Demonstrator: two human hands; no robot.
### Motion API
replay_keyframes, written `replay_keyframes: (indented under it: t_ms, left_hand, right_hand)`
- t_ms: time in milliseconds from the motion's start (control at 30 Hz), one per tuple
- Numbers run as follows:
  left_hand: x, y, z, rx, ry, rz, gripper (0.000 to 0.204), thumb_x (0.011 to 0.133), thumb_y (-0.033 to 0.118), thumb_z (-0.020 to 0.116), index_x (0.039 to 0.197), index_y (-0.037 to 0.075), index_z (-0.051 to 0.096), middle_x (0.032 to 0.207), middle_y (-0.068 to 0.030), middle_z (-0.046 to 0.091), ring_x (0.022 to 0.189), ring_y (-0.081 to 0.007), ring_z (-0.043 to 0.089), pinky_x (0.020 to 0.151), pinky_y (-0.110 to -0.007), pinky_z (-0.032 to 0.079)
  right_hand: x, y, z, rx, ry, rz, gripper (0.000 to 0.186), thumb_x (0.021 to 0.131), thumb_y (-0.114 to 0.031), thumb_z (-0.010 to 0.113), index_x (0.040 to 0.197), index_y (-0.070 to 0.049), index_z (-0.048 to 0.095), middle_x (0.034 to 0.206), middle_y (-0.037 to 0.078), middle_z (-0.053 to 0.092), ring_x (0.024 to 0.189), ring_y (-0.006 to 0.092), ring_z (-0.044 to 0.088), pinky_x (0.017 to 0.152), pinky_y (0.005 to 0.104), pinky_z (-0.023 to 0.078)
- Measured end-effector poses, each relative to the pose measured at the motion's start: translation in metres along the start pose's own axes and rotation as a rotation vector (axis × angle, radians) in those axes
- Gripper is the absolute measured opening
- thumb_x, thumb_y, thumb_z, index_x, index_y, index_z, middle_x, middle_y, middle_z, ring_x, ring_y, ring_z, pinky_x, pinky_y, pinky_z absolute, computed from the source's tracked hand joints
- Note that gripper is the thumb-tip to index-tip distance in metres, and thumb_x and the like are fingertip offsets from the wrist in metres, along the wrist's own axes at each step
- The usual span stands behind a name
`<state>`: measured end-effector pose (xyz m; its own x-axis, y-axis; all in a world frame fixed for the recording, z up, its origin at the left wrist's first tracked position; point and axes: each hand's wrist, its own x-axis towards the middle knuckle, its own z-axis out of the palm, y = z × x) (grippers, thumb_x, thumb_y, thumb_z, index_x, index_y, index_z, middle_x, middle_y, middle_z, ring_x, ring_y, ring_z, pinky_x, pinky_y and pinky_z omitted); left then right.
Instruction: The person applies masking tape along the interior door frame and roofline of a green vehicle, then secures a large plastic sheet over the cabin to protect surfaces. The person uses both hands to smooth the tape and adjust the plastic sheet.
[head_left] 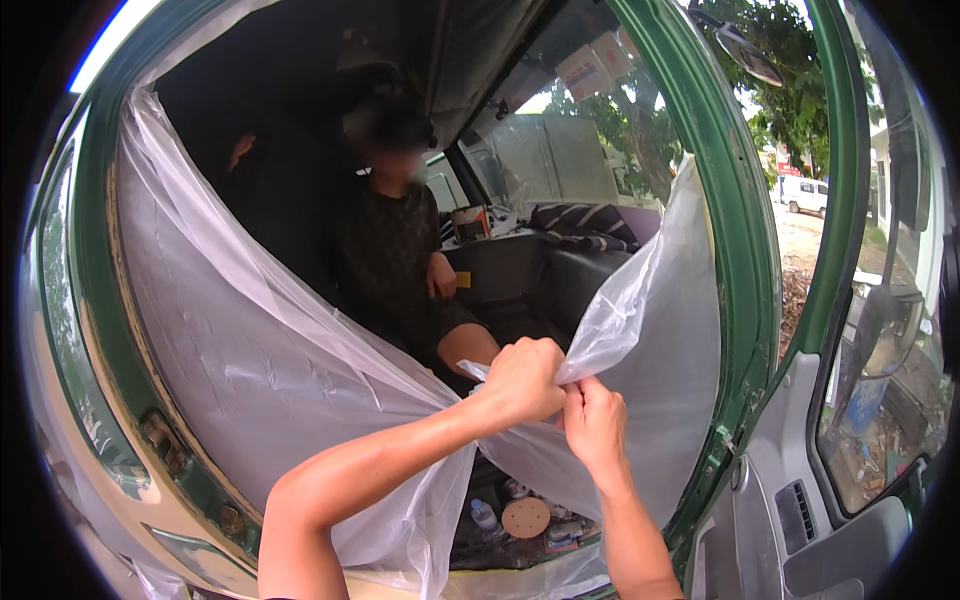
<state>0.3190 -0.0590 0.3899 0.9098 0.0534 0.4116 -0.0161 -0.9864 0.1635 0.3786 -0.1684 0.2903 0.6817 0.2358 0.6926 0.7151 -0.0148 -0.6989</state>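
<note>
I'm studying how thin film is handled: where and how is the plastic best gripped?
Probably by the bunched strip just above the left hand and right hand, pinched between thumb and fingers from outside the doorway. There the plastic narrows into thick folds, while its spread parts look broad and thin.

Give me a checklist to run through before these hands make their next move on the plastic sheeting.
1. Left hand gripping plastic sheeting: ok, fist closed on it.
2. Right hand gripping too: ok, pinching right beside the left.
3. Green frame fully covered: not ok, upper middle gapes open.
4. Cab unoccupied: not ok, a person sits inside.
5. Door swung open: ok.
6. Sheeting edges firmly stuck: cannot tell.
</note>
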Motion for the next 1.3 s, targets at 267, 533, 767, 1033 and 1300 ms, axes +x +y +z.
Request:
replay_keyframes:
  t_ms: [267, 533, 767, 1033, 1300]
  left_hand:
    - [0.012, 0.008, -0.004, 0.033, -0.085, -0.105, 0.023, 0.069, 0.005, 0.069, 0.090, -0.001, 0.076, 0.089, -0.0272, 0.072, 0.092, -0.0436, 0.072, 0.083, -0.049, 0.057]
    - [-0.036, 0.006, -0.019, 0.383, 0.270, 0.318, 0.057, 0.071, 0.009, 0.084, 0.124, 0.005, 0.064, 0.121, -0.0152, 0.065, 0.114, -0.0360, 0.061, 0.094, -0.044, 0.050]
    - [-0.232, -0.030, 0.070, 0.039, 0.189, 0.463, 0.029, 0.073, 0.006, 0.078, 0.102, 0.004, 0.072, 0.100, -0.0052, 0.069, 0.085, -0.0209, 0.067, 0.070, -0.032, 0.054]
    - [-0.402, -0.072, 0.251, -0.269, -0.182, -0.692, 0.025, 0.078, 0.013, 0.083, 0.095, 0.004, 0.067, 0.085, -0.0108, 0.066, 0.076, -0.0286, 0.065, 0.068, -0.037, 0.052]
    - [-0.440, -0.065, 0.288, -0.104, 0.440, -0.928, 0.037, 0.077, 0.009, 0.084, 0.104, 0.004, 0.059, 0.099, -0.0114, 0.060, 0.092, -0.0302, 0.059, 0.075, -0.041, 0.048]
  right_hand:
    - [0.002, 0.026, -0.007, 0.261, 0.088, 0.153, 0.028, 0.105, -0.023, 0.054, 0.099, 0.001, 0.067, 0.056, 0.008, 0.064, 0.047, 0.0181, 0.064, 0.050, 0.0327, 0.048]
    - [-0.038, 0.030, -0.064, 0.380, -0.088, 0.225, 0.053, 0.091, -0.017, 0.079, 0.139, -0.004, 0.060, 0.056, -0.003, 0.054, 0.052, 0.0021, 0.050, 0.051, 0.0194, 0.039]
    - [-0.136, 0.072, -0.104, 0.116, -0.376, 0.352, 0.049, 0.089, -0.005, 0.071, 0.135, 0.000, 0.055, 0.085, 0.013, 0.075, 0.078, 0.0257, 0.071, 0.085, 0.0361, 0.050]
    - [-0.174, 0.132, -0.065, -0.211, -0.606, 0.082, 0.017, 0.075, 0.013, 0.057, 0.085, 0.000, 0.058, 0.089, 0.012, 0.068, 0.082, 0.0348, 0.058, 0.075, 0.0411, 0.047]
    - [-0.244, 0.184, 0.018, 0.369, -0.415, 0.537, 0.027, 0.086, -0.002, 0.081, 0.102, 0.002, 0.059, 0.115, 0.012, 0.070, 0.067, 0.0098, 0.063, 0.064, 0.0267, 0.052]
